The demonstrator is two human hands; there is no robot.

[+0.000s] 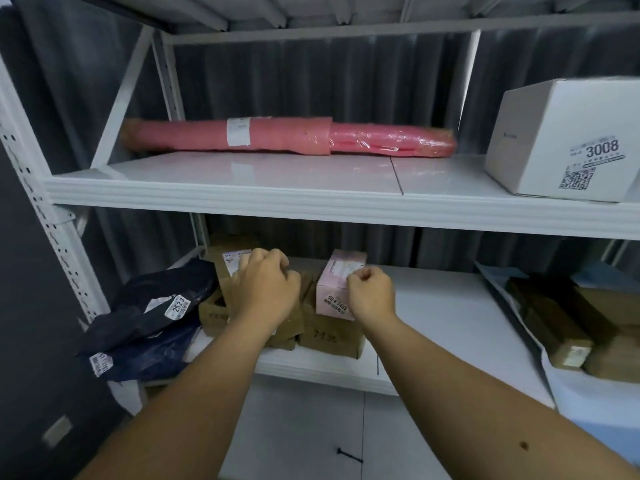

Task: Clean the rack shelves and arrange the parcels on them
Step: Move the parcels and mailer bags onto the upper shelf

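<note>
Nearest the camera, both forearms reach out over the front edge of the lower shelf into a crowded cluster of parcels at its left end. The left hand is curled over the brown cardboard boxes, fingers bent down as if gripping something among them, though what it holds, if anything, I cannot tell. The right hand is clenched at the near corner of the small pink box, which sits on top of a brown box; whether it pinches the pink box's edge or only rests against it is unclear. The likeliest trouble starts here: the pink box is perched high, so a tug on the box beneath or a sideways nudge could tip it off. Just left of the hands, the dark poly bags slump half over the shelf's front lip, and any shove of the brown boxes toward them could push them off onto the floor. To the right, past a bare stretch of shelf, a white tray holds more brown parcels, well clear of the hands. Farther up, the upper shelf carries a long pink roll lying along the back and a white box at the right edge; lifting a parcel up too fast from below risks knocking it against the underside of that shelf.
</note>
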